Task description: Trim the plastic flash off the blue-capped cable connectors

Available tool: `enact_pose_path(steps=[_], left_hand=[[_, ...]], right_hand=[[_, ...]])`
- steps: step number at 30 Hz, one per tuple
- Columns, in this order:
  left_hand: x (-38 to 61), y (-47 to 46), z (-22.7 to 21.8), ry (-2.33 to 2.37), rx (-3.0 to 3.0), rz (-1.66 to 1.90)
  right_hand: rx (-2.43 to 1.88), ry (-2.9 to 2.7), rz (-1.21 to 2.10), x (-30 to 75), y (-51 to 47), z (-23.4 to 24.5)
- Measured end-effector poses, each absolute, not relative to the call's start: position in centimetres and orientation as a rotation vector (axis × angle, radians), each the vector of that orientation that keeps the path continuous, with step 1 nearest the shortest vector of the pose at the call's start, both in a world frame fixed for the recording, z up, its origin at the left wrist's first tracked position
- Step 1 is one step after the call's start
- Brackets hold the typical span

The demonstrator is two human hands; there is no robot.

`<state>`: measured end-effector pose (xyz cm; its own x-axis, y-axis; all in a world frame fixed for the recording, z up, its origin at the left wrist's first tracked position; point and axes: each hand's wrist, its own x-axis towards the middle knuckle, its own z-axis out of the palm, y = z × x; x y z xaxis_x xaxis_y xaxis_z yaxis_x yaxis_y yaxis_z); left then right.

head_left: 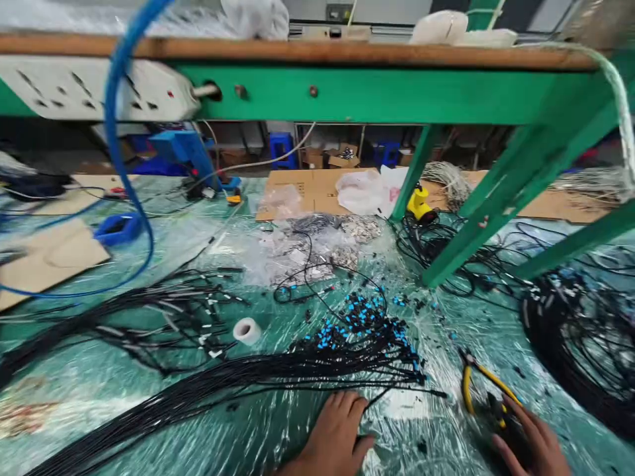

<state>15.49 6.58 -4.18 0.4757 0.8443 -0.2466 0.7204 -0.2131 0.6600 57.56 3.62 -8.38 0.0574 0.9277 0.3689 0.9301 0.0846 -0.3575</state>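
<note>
Along the near edge of the worktop (436, 430), the left hand (333, 436) lies palm down with its fingers lightly curled, its grip open and resting at the ends of a fanned bundle of black cables (317, 370) tipped with small blue connectors. The right hand (533, 443) sits just to the right, beside yellow-handled pliers (476, 390); its grip curls around something dark, but the shadow hides whether it has hold of the pliers, so I cannot tell. Black offcuts lie scattered over the clear plastic sheeting around them. Farther left sits a white tape roll (247, 330), and past the bundle lies a plastic bag of small parts (307, 254). A large coil of black cable (570, 337) sits at right. Beyond, a green metal frame (387, 99) carries a power strip (89, 89), and a blue cable (115, 125) hangs down across the left side.
</note>
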Motion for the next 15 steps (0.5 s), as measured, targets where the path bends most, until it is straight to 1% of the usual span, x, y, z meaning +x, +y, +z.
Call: enact_pose_path(steps=[2, 6, 9, 15], left_hand=[[15.8, 6.8, -5.2, 1.268, 2.030, 0.238], [15.8, 7.2, -6.0, 1.264, 2.045, 0.349], [15.9, 7.1, -5.8, 1.259, 2.057, 0.395], [16.4, 6.5, -4.9, 1.273, 2.171, 0.416]], right_hand=[[-1.808, -1.929, -0.115, 57.4, 3.7, -8.5], [-1.805, -1.940, -0.182, 57.2, 3.7, -8.4], [-1.843, -1.904, -0.136, 57.2, 3.6, -8.4], [-1.808, -1.867, -0.146, 56.8, 3.4, -8.0]])
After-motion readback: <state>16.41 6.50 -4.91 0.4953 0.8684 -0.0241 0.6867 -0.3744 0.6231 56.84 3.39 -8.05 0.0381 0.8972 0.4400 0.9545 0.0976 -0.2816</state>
